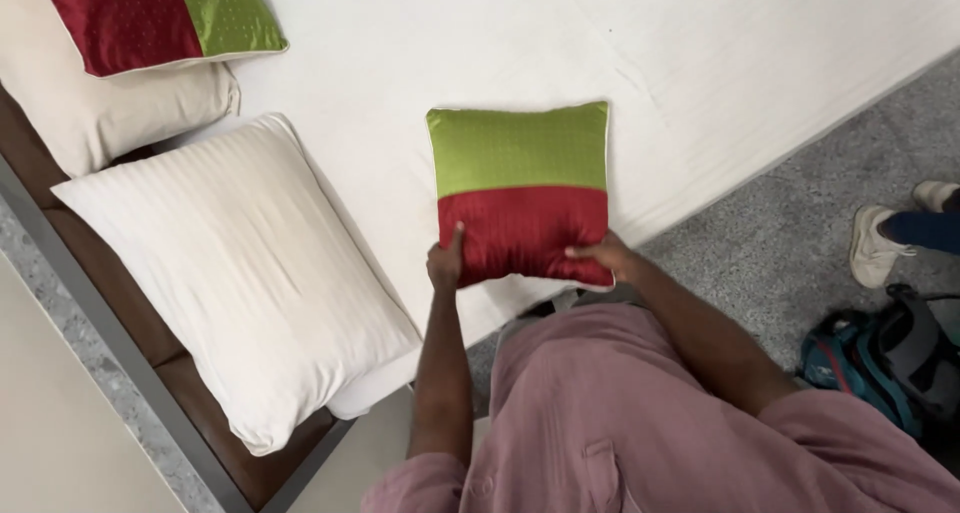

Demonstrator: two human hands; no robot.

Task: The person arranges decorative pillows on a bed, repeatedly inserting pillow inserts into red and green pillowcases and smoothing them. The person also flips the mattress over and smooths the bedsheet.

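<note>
My left hand (pixel 444 264) and right hand (pixel 606 256) have their fingers closed on the cushion (pixel 520 191), gripping its red lower corners above the bed (pixel 480 43).

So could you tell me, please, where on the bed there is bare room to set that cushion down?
The white sheet lies bare right of and above the green-and-red cushion, held by the left hand and right hand, out to the mattress edge. A narrower bare strip runs between it and the large white pillow. The headboard side is crowded: that pillow, a cream pillow and a second two-tone cushion.
</note>
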